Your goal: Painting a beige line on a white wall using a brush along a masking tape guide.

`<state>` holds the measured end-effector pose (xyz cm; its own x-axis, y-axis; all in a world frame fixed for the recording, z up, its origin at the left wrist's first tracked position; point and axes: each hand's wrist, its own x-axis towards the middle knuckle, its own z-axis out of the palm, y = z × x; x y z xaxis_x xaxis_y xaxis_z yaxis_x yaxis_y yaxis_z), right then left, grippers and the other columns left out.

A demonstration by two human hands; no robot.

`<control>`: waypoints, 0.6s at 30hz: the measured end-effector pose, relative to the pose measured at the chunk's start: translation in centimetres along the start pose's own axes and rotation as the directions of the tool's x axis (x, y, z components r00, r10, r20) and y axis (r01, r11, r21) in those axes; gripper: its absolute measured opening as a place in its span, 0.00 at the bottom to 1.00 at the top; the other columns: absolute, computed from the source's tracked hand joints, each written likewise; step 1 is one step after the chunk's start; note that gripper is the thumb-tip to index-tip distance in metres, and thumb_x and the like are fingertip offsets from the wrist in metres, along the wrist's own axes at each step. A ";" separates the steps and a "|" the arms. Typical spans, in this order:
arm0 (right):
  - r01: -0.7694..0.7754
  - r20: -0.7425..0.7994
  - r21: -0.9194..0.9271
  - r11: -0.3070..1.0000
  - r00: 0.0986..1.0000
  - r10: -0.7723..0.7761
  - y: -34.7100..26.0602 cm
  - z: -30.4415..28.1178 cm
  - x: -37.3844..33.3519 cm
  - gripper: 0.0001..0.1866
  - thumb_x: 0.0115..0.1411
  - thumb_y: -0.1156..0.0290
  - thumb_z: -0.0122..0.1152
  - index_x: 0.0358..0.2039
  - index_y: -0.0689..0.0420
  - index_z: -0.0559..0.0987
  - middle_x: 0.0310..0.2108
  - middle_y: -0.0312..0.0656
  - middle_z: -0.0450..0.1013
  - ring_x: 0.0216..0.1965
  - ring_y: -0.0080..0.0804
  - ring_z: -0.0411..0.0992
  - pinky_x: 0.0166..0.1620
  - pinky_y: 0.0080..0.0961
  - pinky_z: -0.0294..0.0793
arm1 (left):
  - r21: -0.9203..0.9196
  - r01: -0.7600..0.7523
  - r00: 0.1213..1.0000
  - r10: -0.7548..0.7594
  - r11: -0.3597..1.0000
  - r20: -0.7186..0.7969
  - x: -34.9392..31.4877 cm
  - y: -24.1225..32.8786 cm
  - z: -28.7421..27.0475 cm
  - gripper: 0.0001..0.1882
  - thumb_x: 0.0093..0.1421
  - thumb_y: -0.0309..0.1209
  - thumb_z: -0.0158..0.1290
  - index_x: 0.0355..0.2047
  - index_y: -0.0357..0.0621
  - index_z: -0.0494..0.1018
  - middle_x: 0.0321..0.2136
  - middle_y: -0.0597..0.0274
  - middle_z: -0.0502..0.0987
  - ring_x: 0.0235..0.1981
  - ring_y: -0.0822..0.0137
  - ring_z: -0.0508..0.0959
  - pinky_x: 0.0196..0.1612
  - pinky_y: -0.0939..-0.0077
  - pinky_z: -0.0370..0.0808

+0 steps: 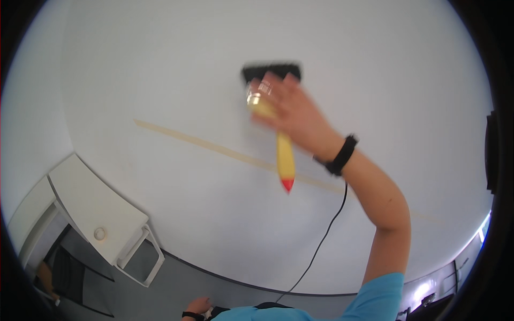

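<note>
Raised in front of me, my right hand (292, 109) is closed around a wide paintbrush with black bristles (270, 71), a metal band and a yellow handle (285, 155) ending in a red tip. The bristles point up against the white wall (187, 69); hand and brush are slightly blurred. Below the hand, the handle passes across a beige strip of tape (206, 144) that slants down to the right along the wall. Low at my waist is my left hand (199, 306), small in view, its fingers too indistinct to read.
A white table (99, 195) stands at the lower left with a roll of tape (100, 233) on it. Beside it is a black chair (67, 275). A black cable (321, 241) runs from near my right wrist to the grey floor (203, 281).
</note>
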<state>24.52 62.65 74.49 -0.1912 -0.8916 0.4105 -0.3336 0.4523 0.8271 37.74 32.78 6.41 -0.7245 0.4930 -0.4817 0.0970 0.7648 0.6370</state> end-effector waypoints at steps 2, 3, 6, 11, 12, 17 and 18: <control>-0.140 -0.104 -0.164 0.977 0.987 0.123 5.2 -1.7 1.2 0.17 0.53 0.74 0.54 0.44 0.46 0.77 0.61 0.44 0.62 0.62 0.47 0.59 0.63 0.49 0.56 | 0.003 0.055 0.997 -0.055 0.998 0.061 0.6 1.5 -1.7 0.25 0.59 0.45 0.45 0.50 0.42 0.72 0.50 0.45 0.73 0.51 0.47 0.73 0.53 0.56 0.70; -0.198 -0.178 -0.256 0.946 0.972 0.156 8.2 -2.6 1.6 0.18 0.51 0.77 0.55 0.43 0.47 0.78 0.59 0.43 0.64 0.61 0.45 0.60 0.61 0.47 0.58 | 0.012 0.044 0.997 -0.044 0.999 0.064 0.6 1.9 -2.0 0.25 0.59 0.45 0.45 0.50 0.42 0.72 0.50 0.45 0.73 0.51 0.47 0.73 0.53 0.56 0.70; -0.467 -0.321 -0.297 0.833 0.871 0.373 13.0 -4.7 4.5 0.15 0.56 0.80 0.53 0.44 0.52 0.75 0.59 0.52 0.63 0.62 0.51 0.58 0.62 0.48 0.54 | -0.025 0.112 0.992 -0.110 0.993 0.060 0.0 -0.7 -1.5 0.26 0.60 0.45 0.44 0.51 0.41 0.71 0.51 0.45 0.72 0.52 0.47 0.72 0.54 0.56 0.69; -0.666 -0.542 -0.208 0.716 0.688 0.483 19.7 -4.7 4.5 0.16 0.49 0.86 0.51 0.37 0.55 0.76 0.42 0.47 0.71 0.49 0.51 0.66 0.51 0.43 0.65 | -0.102 -0.011 0.994 -0.001 0.995 -0.108 -1.0 -5.7 0.9 0.28 0.61 0.45 0.47 0.56 0.39 0.67 0.51 0.38 0.71 0.52 0.41 0.72 0.53 0.53 0.69; -0.674 -0.561 -0.129 0.727 0.654 0.507 19.6 -4.5 5.0 0.16 0.48 0.86 0.51 0.36 0.55 0.76 0.39 0.46 0.71 0.46 0.50 0.67 0.49 0.41 0.67 | -0.134 0.120 0.989 -0.130 0.984 -0.070 -3.3 -4.1 -0.8 0.29 0.61 0.45 0.47 0.57 0.39 0.66 0.51 0.38 0.72 0.52 0.42 0.72 0.53 0.54 0.69; -0.598 -0.332 -0.111 0.794 0.775 0.537 14.5 -0.6 8.8 0.17 0.49 0.85 0.54 0.40 0.55 0.76 0.45 0.49 0.69 0.52 0.51 0.64 0.53 0.42 0.65 | -0.078 0.136 0.989 -0.140 0.988 -0.053 -3.3 -10.0 -0.5 0.29 0.60 0.45 0.48 0.58 0.43 0.65 0.51 0.40 0.72 0.53 0.41 0.71 0.53 0.52 0.69; -0.499 -0.336 -0.118 0.858 0.833 0.439 16.0 1.5 6.7 0.21 0.46 0.78 0.61 0.43 0.48 0.77 0.56 0.43 0.66 0.58 0.46 0.63 0.55 0.46 0.64 | -0.093 0.135 0.990 -0.139 0.986 -0.028 -4.2 -9.0 -2.0 0.29 0.60 0.44 0.47 0.58 0.43 0.65 0.51 0.40 0.72 0.53 0.41 0.71 0.54 0.52 0.68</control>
<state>16.51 63.96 89.92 0.0044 -0.5517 0.8340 -0.0817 0.8310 0.5502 38.54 23.05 3.91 -0.7498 0.3704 -0.5482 -0.0662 0.7825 0.6192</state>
